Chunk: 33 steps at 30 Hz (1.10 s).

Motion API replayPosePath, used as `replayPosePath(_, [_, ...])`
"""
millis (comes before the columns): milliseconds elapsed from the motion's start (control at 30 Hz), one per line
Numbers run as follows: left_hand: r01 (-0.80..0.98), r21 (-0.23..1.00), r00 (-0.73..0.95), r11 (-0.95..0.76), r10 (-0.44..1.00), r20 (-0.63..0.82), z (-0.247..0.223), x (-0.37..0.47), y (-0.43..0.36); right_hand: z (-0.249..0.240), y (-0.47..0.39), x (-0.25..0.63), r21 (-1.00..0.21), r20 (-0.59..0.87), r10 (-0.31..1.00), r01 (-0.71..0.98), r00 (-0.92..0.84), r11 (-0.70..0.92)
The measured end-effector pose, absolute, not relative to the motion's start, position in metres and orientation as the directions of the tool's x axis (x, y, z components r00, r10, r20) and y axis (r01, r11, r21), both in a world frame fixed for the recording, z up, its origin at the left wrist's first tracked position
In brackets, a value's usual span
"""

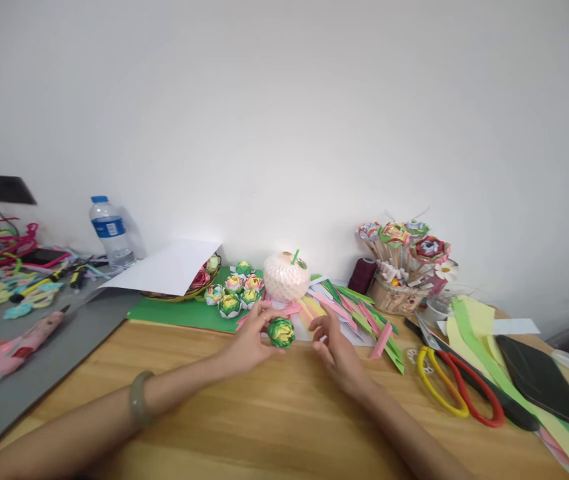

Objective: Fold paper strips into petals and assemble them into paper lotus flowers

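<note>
My left hand (249,343) grips a folded paper flower (281,333), green outside and yellow in the middle, between thumb and fingers just above the wooden table. To the right of the flower, my right hand (337,347) is loosely curled, its fingers apart and nothing visible in them. Several finished paper flowers (234,285) in white, green, pink and yellow lie beyond my left hand on a green sheet (164,311). Behind both hands stands a round pearly white ornament (285,279) with a green stalk. Folded pink and green paper strips (364,313) spread out past my right hand.
Red-and-yellow-handled scissors (459,387), a black tablet-like slab (544,380) and paper strips lie right. A flower basket (397,295) and dark thread spool (363,275) stand by the wall. Left are a water bottle (111,233), white sheet (164,267) and pink glue gun (19,343).
</note>
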<state>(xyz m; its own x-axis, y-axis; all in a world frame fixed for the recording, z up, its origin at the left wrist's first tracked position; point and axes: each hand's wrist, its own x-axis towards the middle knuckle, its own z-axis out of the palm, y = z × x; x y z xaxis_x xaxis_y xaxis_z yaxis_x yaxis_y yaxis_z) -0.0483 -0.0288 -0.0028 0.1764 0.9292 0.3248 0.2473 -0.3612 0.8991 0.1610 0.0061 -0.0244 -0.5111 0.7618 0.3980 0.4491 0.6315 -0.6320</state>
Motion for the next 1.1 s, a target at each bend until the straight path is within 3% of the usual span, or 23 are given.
replayPosePath(100, [0.467,0.83,0.125,-0.305,0.952,0.279,-0.002,-0.089,-0.046,-0.025,0.008,0.163,-0.649,0.374,0.784,0.464,-0.495,0.602])
replayPosePath(233, [0.597,0.795,-0.137,-0.106,0.963,0.231,-0.015,-0.138,-0.059,-0.026,0.003,0.158,-0.652,0.329,0.777,0.466,-0.537,0.598])
replayPosePath(500, [0.672,0.739,-0.295,-0.032,0.905,0.308,-0.036,-0.181,-0.043,-0.021,-0.001,0.157,-0.607,0.313,0.776,0.513,-0.548,0.607])
replayPosePath(767, [0.677,0.735,-0.327,-0.039,0.879,0.347,-0.05,-0.193,-0.033,-0.02,-0.006,0.155,-0.509,0.437,0.733,0.529,-0.521,0.679])
replayPosePath(900, [0.729,0.684,-0.339,-0.032,0.851,0.402,-0.048,-0.194,-0.044,0.008,-0.011,0.152,-0.444,0.548,0.684,0.526,-0.481,0.725])
replayPosePath(1033, [0.811,0.581,-0.286,-0.069,0.819,0.497,-0.033,-0.176,-0.067,0.037,-0.034,0.158,-0.352,0.63,0.554,0.435,-0.545,0.829])
replayPosePath(1100, [0.845,0.509,-0.151,-0.163,0.841,0.52,-0.025,-0.157,-0.078,0.015,-0.064,0.174,-0.233,0.677,0.373,0.296,-0.634,0.926])
